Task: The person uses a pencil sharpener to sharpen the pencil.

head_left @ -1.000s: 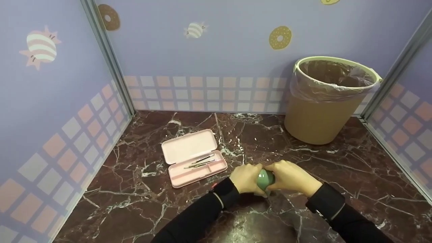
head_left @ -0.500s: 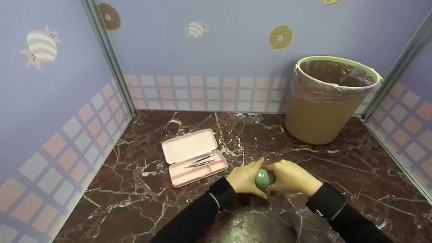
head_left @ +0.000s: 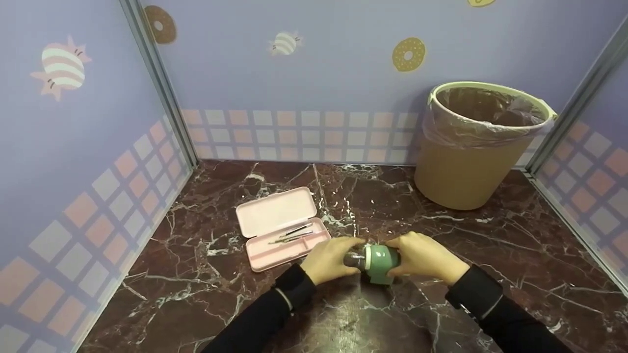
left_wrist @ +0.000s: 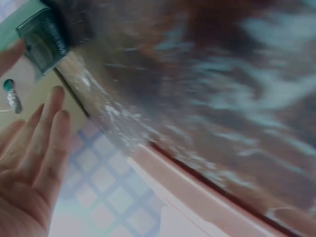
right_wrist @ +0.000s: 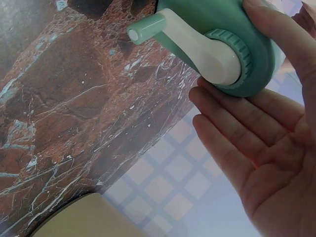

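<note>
A green desktop pencil sharpener (head_left: 379, 269) with a pale front stands on the marble tabletop. My right hand (head_left: 426, 257) grips its back end, the thumb on one side and fingers on the other. In the right wrist view a white crank (right_wrist: 197, 47) with a green knob juts from the sharpener's end. My left hand (head_left: 329, 260) is spread just left of the sharpener, its fingers (left_wrist: 57, 133) fairly straight and apart from it. A short silvery stub (left_wrist: 15, 96) sticks out of the pale front; I cannot tell its kind.
A pink pencil case (head_left: 274, 211) lies open to the left, with several thin pens or pencils (head_left: 294, 234) in its tray. At the back right stands a tan waste bin (head_left: 458, 171) with a plastic liner. Patterned panels (head_left: 309, 73) enclose the table's back and sides.
My left hand has drawn away to the left from the sharpener, uncovering its pale front and the silvery stub. The right hand keeps its grip and has barely moved.
</note>
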The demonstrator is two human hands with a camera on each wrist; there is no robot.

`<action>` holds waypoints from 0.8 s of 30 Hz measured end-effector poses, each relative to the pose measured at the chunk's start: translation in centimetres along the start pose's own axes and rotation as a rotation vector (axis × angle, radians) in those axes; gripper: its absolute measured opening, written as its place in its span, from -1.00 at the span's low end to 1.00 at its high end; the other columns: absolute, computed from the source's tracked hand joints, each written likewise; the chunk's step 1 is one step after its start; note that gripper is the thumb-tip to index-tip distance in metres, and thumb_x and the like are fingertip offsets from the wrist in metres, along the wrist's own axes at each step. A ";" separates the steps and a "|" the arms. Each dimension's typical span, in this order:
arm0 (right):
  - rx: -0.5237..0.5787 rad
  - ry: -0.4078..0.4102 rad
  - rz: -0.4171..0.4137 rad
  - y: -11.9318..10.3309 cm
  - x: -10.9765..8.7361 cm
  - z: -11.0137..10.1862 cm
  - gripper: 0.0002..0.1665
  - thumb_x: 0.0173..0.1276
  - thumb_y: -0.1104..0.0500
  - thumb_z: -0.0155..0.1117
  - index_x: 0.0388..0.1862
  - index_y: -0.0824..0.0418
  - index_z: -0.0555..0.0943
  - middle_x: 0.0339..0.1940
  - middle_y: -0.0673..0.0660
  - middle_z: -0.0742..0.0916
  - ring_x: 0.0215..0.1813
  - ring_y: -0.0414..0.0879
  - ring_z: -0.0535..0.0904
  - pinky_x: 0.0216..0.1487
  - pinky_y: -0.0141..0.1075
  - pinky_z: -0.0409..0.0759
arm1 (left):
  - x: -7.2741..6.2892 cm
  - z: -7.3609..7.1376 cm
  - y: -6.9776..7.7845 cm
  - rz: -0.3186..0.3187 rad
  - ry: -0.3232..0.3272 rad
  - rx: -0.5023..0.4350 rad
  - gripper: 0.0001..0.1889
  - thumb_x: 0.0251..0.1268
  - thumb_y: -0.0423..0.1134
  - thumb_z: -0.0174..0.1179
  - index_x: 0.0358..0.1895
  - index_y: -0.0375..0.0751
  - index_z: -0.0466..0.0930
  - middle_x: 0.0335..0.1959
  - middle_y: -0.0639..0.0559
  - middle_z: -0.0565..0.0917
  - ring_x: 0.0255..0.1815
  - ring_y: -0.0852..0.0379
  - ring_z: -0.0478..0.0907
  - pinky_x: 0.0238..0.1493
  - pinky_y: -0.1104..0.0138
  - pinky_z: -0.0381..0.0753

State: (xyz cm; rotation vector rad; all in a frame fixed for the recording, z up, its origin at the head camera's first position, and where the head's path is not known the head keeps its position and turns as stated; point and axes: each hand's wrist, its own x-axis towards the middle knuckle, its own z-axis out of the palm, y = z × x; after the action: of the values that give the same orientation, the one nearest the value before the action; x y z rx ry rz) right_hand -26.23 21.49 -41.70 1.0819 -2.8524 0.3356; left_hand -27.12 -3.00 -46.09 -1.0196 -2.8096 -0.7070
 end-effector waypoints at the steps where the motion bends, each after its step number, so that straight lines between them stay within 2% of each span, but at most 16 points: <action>1: 0.000 0.000 0.001 0.0 0.0 0.0 -0.59 -0.11 0.00 0.70 -0.31 0.10 0.71 -0.47 -0.04 0.78 -0.52 -0.32 0.55 -0.44 -0.38 0.54 | -0.1 0.0 -0.2 0.006 0.018 -0.001 -0.43 0.10 -0.16 0.52 0.23 -0.08 0.63 0.10 -0.01 0.78 -0.01 0.10 0.76 0.07 0.33 0.71; 5: -0.003 0.003 -0.002 0.2 -0.1 0.2 -0.58 -0.09 -0.02 0.70 -0.31 0.11 0.71 -0.48 -0.04 0.77 -0.52 -0.31 0.55 -0.45 -0.37 0.54 | -0.3 0.2 -0.5 0.041 0.078 -0.015 -0.73 0.15 -0.21 0.48 -0.06 -0.11 0.78 -0.16 0.01 0.85 -0.30 0.15 0.78 -0.23 0.52 0.66; 8: -0.010 0.006 -0.012 0.3 -0.1 0.2 -0.59 -0.08 -0.03 0.70 -0.35 0.10 0.69 -0.52 -0.05 0.75 -0.54 -0.32 0.52 -0.48 -0.39 0.49 | -0.4 0.3 -0.6 0.060 0.111 -0.017 -0.81 0.18 -0.23 0.47 -0.13 -0.11 0.80 -0.22 0.02 0.86 -0.36 0.16 0.78 -0.30 0.55 0.63; 16: -0.009 0.004 -0.013 0.3 -0.1 0.2 -0.58 -0.08 -0.04 0.70 -0.34 0.09 0.69 -0.52 -0.06 0.75 -0.54 -0.34 0.51 -0.48 -0.40 0.49 | -0.5 0.6 -0.8 0.087 0.176 0.048 -0.86 0.18 -0.21 0.46 -0.19 -0.08 0.83 -0.23 0.07 0.86 -0.29 0.17 0.79 -0.17 0.39 0.72; 24: 0.035 0.007 -0.006 0.3 -0.2 0.2 -0.63 -0.06 0.02 0.69 -0.37 0.11 0.68 -0.50 -0.04 0.75 -0.52 -0.33 0.52 -0.46 -0.39 0.51 | -0.4 0.5 -1.0 0.112 0.197 0.034 -0.88 0.16 -0.24 0.47 -0.23 -0.09 0.83 -0.26 0.05 0.86 -0.29 0.15 0.78 -0.14 0.35 0.73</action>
State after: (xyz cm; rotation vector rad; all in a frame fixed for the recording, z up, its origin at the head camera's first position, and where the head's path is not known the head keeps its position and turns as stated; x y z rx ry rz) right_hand -26.26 21.83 -41.99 1.0918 -2.8468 0.3891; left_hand -27.34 -3.67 -47.06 -1.0310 -2.5672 -0.7021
